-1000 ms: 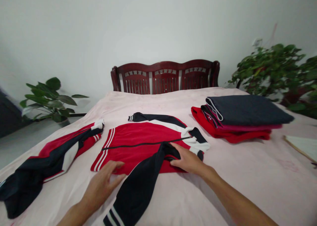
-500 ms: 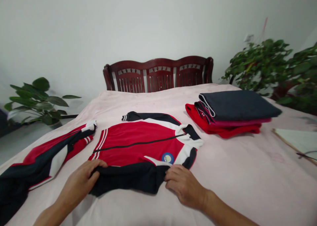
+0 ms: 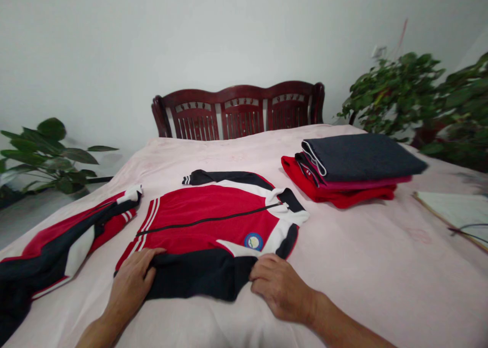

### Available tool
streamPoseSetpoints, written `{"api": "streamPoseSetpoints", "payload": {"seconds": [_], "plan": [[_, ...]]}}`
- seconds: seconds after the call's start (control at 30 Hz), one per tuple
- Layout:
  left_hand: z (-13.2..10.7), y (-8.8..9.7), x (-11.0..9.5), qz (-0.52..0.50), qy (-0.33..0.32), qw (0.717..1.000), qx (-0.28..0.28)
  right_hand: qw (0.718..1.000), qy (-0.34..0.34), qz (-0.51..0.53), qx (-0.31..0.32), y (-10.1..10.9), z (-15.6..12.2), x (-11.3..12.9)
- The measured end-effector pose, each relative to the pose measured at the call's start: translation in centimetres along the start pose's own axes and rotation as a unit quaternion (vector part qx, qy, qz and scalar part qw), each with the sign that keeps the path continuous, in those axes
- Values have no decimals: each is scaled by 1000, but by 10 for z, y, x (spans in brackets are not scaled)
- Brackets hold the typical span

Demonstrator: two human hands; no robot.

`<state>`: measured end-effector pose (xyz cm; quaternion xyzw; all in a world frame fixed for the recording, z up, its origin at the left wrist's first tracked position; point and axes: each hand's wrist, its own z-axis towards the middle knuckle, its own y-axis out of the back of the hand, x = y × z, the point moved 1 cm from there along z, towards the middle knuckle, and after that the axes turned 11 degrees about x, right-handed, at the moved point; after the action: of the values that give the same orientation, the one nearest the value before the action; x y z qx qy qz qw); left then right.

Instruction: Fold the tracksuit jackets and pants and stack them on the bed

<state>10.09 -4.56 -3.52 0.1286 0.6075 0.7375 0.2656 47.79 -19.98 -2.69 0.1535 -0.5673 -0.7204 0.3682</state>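
A red, white and navy zip-up track jacket (image 3: pixel 206 211) lies spread front up, its collar toward the right and a round blue badge on the chest. My left hand (image 3: pixel 133 277) rests on the near hem and the dark sleeve, fingers stretched over the cloth and thumb apart. With bent fingers, my right hand (image 3: pixel 282 287) grips the jacket's near edge by the sleeve, below the badge; its fingertips are partly hidden. On the left lies a second garment (image 3: pixel 80 246) in the same colours, bunched lengthwise.
A stack of folded clothes (image 3: pixel 362 157), dark grey on top with red beneath, stands at the right on the pale pink bedspread (image 3: pixel 362 266). A white flat object (image 3: pixel 453 213) lies farther right. Behind is a wooden backrest (image 3: pixel 244 112); potted plants (image 3: pixel 57 155) flank the bed.
My left hand has shifted slightly right along the sleeve, its fingers flatter. More of the red striped hem shows beside it. The right hand keeps its grip. The view has shifted slightly.
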Motion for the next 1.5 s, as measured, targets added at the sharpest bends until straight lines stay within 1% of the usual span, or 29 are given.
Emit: {"api": "streamPoseSetpoints", "payload": {"seconds": [0.1, 0.3, 0.53, 0.63, 0.73, 0.8, 0.87, 0.97, 1.03, 1.13, 1.2, 1.3, 1.5], "plan": [[-4, -5, 3, -10, 0, 1000, -24, 1000, 1, -3, -6, -1, 1, 0], [-6, -9, 10, -35, 16, 998, -50, 1000, -2, -7, -15, 0, 2, 0], [-6, -10, 12, -46, 9, 997, -58, 1000, -8, 0, -19, -2, 3, -2], [-6, -5, 10, -46, -1, 996, -78, 1000, -10, 6, -21, -2, 3, -3], [-9, 6, 9, -20, 2, 992, -122, 1000, -10, 9, -24, -2, 3, -3], [-13, 13, 10, -7, 5, 991, -135, 1000, -12, 10, -27, -2, 3, -3], [-16, 17, 13, -18, 0, 993, -112, 999, -13, 10, -31, -2, 3, -3], [-19, 16, 18, -45, -22, 998, -43, 999, -18, 10, -38, -3, 3, -3], [-19, 15, 21, -44, -36, 998, -8, 999, -22, 11, -44, -3, 4, -3], [-19, 13, 20, -32, -51, 998, 22, 998, -26, 14, -53, -2, 4, -4], [-20, 13, 17, -24, -55, 998, 27, 998, -27, 15, -55, -2, 4, -4], [-22, 12, 12, -18, -63, 998, 20, 998, -27, 13, -58, -2, 4, -4], [-23, 14, 12, -32, -95, 995, 5, 998, -28, 12, -59, -1, 5, -3]]}}
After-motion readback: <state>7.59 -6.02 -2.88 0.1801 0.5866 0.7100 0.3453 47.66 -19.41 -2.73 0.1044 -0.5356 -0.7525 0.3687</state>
